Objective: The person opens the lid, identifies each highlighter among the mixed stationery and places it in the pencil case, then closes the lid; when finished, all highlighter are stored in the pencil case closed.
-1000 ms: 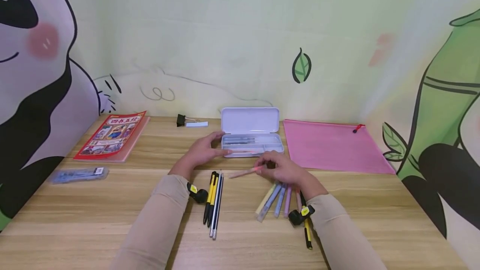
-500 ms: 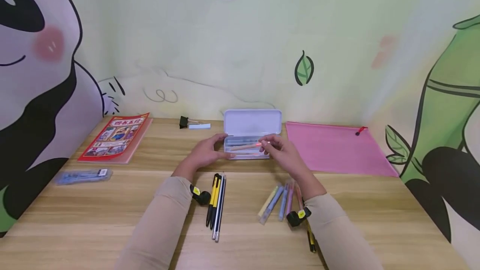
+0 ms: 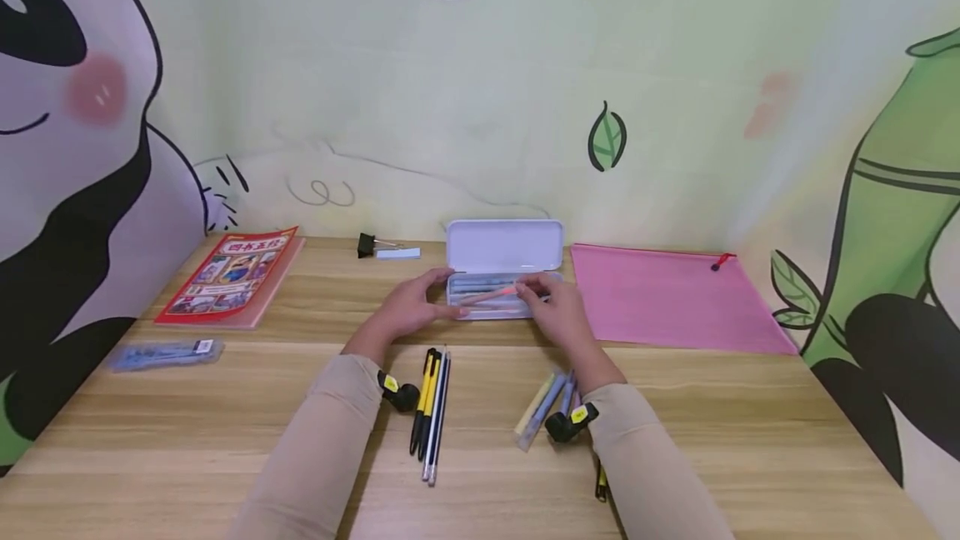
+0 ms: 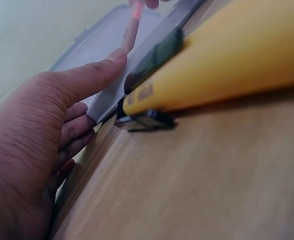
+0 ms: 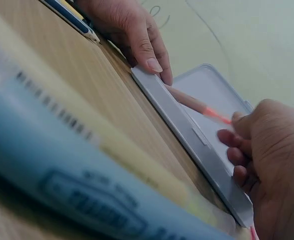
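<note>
A white pencil case point(image 3: 504, 245) lies open at the back of the desk, with a few pens in its tray. My left hand point(image 3: 411, 307) rests against its left end, thumb point(image 4: 94, 75) laid straight on the front rim. My right hand point(image 3: 553, 308) pinches an orange-pink pen point(image 3: 491, 297) by its right end and holds it low over the tray, tip pointing left. In the right wrist view the pen point(image 5: 196, 105) slants over the case point(image 5: 187, 130) between my right hand point(image 5: 272, 150) and my left hand point(image 5: 134, 32).
Yellow-black pens point(image 3: 431, 407) lie between my forearms and pastel highlighters point(image 3: 542, 405) by my right wrist. A pink pouch point(image 3: 667, 294) lies right of the case. At the left are a red book point(image 3: 228, 273) and a blue packet point(image 3: 165, 351). Behind lie a binder clip point(image 3: 365, 244) and a white eraser point(image 3: 397, 252).
My right hand lifted the orange-pink pen from the desk near the highlighters, carried it up to the open case and lowered it towards the tray. The left hand stayed at the case.
</note>
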Tool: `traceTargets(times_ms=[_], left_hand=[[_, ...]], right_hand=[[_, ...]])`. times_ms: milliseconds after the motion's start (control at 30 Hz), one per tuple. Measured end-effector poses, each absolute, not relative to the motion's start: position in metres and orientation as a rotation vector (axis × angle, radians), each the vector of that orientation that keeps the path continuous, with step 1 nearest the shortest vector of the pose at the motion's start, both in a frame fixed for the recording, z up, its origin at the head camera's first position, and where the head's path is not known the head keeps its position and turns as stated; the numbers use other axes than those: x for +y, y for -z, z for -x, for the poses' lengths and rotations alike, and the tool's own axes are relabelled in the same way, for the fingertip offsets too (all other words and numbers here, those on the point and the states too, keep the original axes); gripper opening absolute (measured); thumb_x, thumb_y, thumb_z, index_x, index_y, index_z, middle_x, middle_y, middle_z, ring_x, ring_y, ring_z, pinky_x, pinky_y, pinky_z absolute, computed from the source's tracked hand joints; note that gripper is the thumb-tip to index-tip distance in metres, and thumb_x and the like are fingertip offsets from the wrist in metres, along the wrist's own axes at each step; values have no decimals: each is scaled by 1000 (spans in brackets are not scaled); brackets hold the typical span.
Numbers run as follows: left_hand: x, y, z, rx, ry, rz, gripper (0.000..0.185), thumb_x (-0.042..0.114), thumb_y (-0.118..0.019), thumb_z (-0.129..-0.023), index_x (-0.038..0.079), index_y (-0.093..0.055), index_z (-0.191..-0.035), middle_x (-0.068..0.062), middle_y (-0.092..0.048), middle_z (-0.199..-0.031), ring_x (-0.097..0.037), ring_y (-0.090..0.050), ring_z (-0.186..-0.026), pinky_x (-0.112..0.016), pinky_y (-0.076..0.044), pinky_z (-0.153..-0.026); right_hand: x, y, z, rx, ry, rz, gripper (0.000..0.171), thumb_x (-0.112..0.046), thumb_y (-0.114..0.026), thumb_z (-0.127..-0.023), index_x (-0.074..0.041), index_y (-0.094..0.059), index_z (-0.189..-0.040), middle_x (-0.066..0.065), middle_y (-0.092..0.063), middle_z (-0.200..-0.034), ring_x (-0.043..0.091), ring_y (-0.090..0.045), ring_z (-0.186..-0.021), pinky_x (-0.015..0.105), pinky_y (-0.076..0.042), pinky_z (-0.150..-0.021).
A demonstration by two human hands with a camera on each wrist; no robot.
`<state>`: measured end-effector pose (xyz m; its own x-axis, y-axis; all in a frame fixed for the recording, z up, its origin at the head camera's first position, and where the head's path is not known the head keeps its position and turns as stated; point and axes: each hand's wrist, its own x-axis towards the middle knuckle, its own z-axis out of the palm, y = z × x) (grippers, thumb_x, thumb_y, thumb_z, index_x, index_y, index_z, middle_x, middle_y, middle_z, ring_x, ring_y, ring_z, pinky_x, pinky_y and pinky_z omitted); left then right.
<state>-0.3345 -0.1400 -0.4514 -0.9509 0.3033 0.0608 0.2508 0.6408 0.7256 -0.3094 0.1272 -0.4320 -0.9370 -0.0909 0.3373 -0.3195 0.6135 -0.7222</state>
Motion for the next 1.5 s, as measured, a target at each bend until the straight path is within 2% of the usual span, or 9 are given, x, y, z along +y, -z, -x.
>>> traceTargets(times_ms=[233,467,633,1000,1500], left_hand=[[-142,451,337,2803,-1210,-481,95,64,-78,-75,24,-42,-153,-7,-45,-155,-35,-38,-142,-58,-27,-116],[-139,450,335,2790,-1207,-473,94,64,-78,-75,24,-43,-153,-5,-46,-153,-34,-39,-142,-57,-28,-116],[-138,450,335,2783,-1211,-472,95,64,-78,-75,24,-43,-153,-5,-46,-154,-33,-39,-142,-57,-28,-116],[-138,452,335,2787,-1224,-469,93,63,-78,-76,23,-43,-153,-6,-46,-154,-33,-39,-142,-54,-28,-117],[-139,449,333,2771,-1211,-455,96,65,-77,-76,26,-39,-155,-4,-41,-157,-33,-34,-145,-57,-24,-118]], right_hand=[[126,434,310,-2617,-1205,-383,16,-15,-67,-97,-5,-69,-110,11,-74,-101,26,-66,-95,42,-53,-88],[128,433,308,-2650,-1112,-389,12,-12,-69,-94,-8,-70,-105,6,-69,-93,23,-61,-84,38,-52,-78],[129,434,306,-2653,-1095,-385,10,-12,-70,-93,-8,-71,-102,5,-68,-88,22,-60,-81,37,-51,-75],[129,434,307,-2712,-1065,-351,9,-13,-68,-94,-12,-72,-102,4,-70,-93,22,-62,-85,38,-52,-79],[128,433,308,-2705,-1070,-372,9,-13,-68,-94,-11,-72,-101,5,-71,-93,24,-64,-88,40,-53,-83]])
